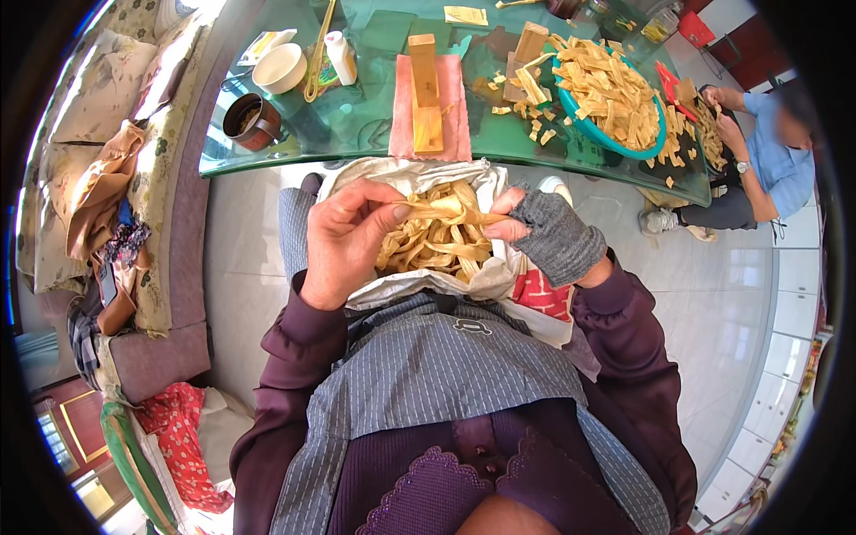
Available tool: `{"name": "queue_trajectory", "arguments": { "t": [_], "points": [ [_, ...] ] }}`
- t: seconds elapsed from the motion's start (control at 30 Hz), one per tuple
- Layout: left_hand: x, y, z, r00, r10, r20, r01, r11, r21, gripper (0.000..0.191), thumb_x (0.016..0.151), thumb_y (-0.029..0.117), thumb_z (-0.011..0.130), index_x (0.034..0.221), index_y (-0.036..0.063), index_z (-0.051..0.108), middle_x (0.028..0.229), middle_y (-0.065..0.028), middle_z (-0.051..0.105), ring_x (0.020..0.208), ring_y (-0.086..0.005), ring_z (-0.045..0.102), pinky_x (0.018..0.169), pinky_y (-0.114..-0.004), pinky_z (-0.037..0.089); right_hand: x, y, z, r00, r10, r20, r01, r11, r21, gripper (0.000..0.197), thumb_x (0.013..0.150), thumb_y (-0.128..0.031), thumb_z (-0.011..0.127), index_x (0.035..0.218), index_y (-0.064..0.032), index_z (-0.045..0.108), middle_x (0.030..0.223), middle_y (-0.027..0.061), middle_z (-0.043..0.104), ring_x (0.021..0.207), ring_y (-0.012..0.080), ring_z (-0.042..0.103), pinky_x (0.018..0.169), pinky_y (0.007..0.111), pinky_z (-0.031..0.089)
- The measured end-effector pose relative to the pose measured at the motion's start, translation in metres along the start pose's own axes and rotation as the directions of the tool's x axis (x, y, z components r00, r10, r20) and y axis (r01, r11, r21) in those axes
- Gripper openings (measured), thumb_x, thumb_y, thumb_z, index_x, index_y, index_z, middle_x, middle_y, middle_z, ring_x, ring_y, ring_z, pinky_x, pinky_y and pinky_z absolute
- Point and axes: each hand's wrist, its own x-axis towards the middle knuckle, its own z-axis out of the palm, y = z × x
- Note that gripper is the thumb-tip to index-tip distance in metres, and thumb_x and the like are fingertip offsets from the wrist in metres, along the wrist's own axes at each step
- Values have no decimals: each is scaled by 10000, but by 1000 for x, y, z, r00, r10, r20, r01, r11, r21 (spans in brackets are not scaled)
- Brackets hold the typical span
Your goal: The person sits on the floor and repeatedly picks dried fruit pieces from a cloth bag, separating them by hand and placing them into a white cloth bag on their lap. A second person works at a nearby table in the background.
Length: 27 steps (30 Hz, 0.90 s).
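Note:
My left hand (358,234) pinches one end of a pale yellow, dried-looking strip (455,208) between thumb and fingers. The strip's other end is between the thumb and finger of my right hand (552,231), which wears a grey knitted fingerless glove. It is stretched roughly level and looks folded or knotted in the middle. Right below it, an open white cloth sack (401,287) on my lap holds many similar strips (435,251). Beyond the sack, a wooden block device (426,100) stands on a pink cloth (455,87) at the table's near edge.
The glass-topped table (321,144) bears a teal basin (568,110) heaped with short cut pieces, another wooden block (530,43), a white bowl (281,69), a metal mug (253,122) and a white bottle (340,59). A person in blue (779,140) handles strips at the right. A sofa (150,200) stands left.

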Motion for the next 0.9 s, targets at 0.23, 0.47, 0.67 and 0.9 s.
{"name": "queue_trajectory", "arguments": {
  "t": [0.23,0.47,0.67,0.9],
  "points": [
    [2,21,28,878,382,289,-464,531,709,542,626,233,786,1088,62,563,1021,-122,563,964,-275,555,797,-347,448,11,-5,15,982,-182,55,189,965,-180,190,881,-240,559,979,-82,598,808,107,571,763,315,589,650,389,461],
    [-32,27,34,808,61,586,-513,560,650,389,825,387,632,681,45,515,635,-83,511,572,-254,551,539,-373,433,3,-41,20,898,143,416,-184,981,59,404,839,-457,576,918,-61,555,772,183,597,762,371,603,657,435,468],
    [-39,67,7,700,63,711,-619,551,560,250,786,219,648,638,84,498,577,-43,482,503,-196,525,464,-338,414,-6,-66,14,860,54,508,-96,994,57,305,910,-409,495,908,-112,562,725,112,577,691,317,594,617,394,465],
    [-6,40,-24,845,379,378,-531,500,684,200,746,166,660,891,42,601,779,-68,598,687,-201,591,602,-316,474,30,-42,32,985,-162,-64,170,977,130,203,918,-260,523,927,-68,588,654,49,534,589,237,564,532,335,447]
  ]
}}
